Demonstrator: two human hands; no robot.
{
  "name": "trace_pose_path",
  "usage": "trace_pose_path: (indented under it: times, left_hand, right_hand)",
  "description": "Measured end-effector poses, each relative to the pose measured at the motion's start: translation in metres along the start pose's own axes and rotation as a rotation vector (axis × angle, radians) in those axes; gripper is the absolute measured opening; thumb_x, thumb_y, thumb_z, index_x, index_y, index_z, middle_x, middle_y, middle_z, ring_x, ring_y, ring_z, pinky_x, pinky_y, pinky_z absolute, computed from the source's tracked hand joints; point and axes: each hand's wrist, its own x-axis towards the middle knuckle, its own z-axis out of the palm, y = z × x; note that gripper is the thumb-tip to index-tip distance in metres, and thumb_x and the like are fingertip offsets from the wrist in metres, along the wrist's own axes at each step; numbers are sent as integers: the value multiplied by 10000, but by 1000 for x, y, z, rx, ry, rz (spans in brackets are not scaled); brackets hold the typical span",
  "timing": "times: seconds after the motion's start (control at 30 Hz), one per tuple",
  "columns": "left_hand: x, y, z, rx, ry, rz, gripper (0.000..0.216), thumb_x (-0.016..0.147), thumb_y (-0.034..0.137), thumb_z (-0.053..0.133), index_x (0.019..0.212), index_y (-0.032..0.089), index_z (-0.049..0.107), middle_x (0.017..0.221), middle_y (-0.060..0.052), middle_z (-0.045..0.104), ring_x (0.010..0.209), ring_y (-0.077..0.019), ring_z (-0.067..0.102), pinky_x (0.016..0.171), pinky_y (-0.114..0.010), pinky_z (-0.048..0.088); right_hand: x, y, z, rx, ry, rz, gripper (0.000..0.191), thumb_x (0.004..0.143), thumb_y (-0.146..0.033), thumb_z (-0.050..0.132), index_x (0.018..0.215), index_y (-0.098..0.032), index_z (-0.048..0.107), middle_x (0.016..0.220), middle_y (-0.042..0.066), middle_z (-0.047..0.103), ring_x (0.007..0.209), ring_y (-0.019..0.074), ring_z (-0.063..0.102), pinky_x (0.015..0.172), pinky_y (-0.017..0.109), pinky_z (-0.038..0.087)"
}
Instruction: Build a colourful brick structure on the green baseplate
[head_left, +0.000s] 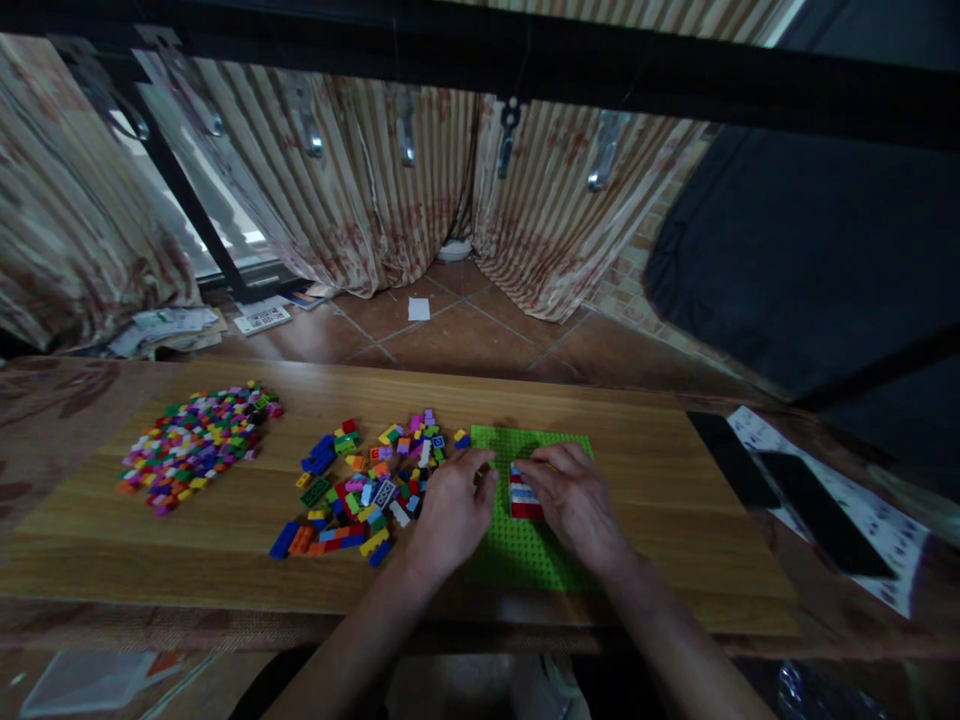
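A green studded baseplate [517, 555] lies on the wooden board in front of me. On it sits a small toy-brick build [526, 510] with red, white and bluish stripes. My right hand [574, 500] is over the build from the right, its thumb and fingers closed against the top and far end; the fingers hide part of it. My left hand [454, 510] hovers at the baseplate's left edge, beside loose bricks. Its fingers are curved, a gap shows between thumb and index finger, and I see nothing held there.
Larger loose bricks [352, 500] are spread left of my left hand. Farther left lies a heap of small bricks [199, 445]. Both groups rest on the wooden board [652, 480]. A dark phone-like slab [821, 515] lies on a printed sheet [896, 550] at the right. A black bar crosses above.
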Motion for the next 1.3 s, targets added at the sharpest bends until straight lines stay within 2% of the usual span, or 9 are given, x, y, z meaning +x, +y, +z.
trace_pose_path:
  times: [0.2, 0.37, 0.5, 0.63, 0.87, 1.13, 1.3]
  left_hand:
    - [4, 0, 13, -54, -15, -47, 261, 861, 216, 516, 1054, 183, 689, 975, -87, 725, 849, -212, 674, 823, -334, 503]
    - [6, 3, 18, -73, -18, -66, 243, 858, 232, 532, 1030, 190, 698, 946, -80, 734, 825, -205, 681, 813, -322, 509]
    - [9, 5, 20, -49, -36, -80, 247, 859, 253, 540, 1040, 187, 696, 957, -83, 733, 827, -206, 681, 789, -314, 512]
    - [11, 5, 23, 9, -63, -76, 251, 877, 251, 515, 1044, 179, 689, 956, -77, 733, 833, -200, 678, 760, -300, 512]
    - [13, 5, 27, 84, -90, -77, 248, 886, 247, 500, 1025, 189, 697, 909, -58, 735, 778, -181, 670, 690, -271, 497]
    - [19, 1, 29, -77, -60, -155, 191, 830, 235, 558, 897, 200, 733, 872, -33, 742, 786, -177, 670, 699, -269, 494]
    - [27, -4, 31, -204, -38, -207, 126, 761, 191, 610, 794, 191, 731, 796, -23, 740, 723, -165, 665, 694, -271, 494]
  right_hand:
    - [-5, 4, -5, 94, 61, 104, 257, 919, -273, 522, 1095, -253, 708, 1019, 79, 663, 990, 242, 557, 877, 413, 485]
    - [-13, 20, -15, 266, 179, 339, 286, 911, -384, 518, 1049, -218, 706, 1025, 85, 677, 983, 230, 602, 883, 426, 481]
    - [-16, 25, -16, 429, 82, 512, 351, 877, -446, 538, 1058, -194, 700, 1042, 89, 686, 901, 214, 630, 796, 386, 501]
    - [-13, 21, -10, 501, 5, 548, 338, 815, -406, 607, 1061, -196, 705, 1062, 92, 700, 938, 225, 642, 843, 391, 487]
    - [-8, 20, -1, 564, 41, 607, 277, 775, -368, 608, 963, -214, 740, 967, 73, 736, 839, 214, 667, 801, 373, 500]
    - [-7, 20, 5, 626, 46, 690, 246, 760, -376, 619, 889, -216, 755, 917, 59, 752, 818, 217, 676, 767, 366, 500]
    - [-6, 21, 7, 654, 54, 705, 233, 749, -363, 631, 865, -207, 758, 880, 63, 757, 793, 216, 681, 766, 364, 502]
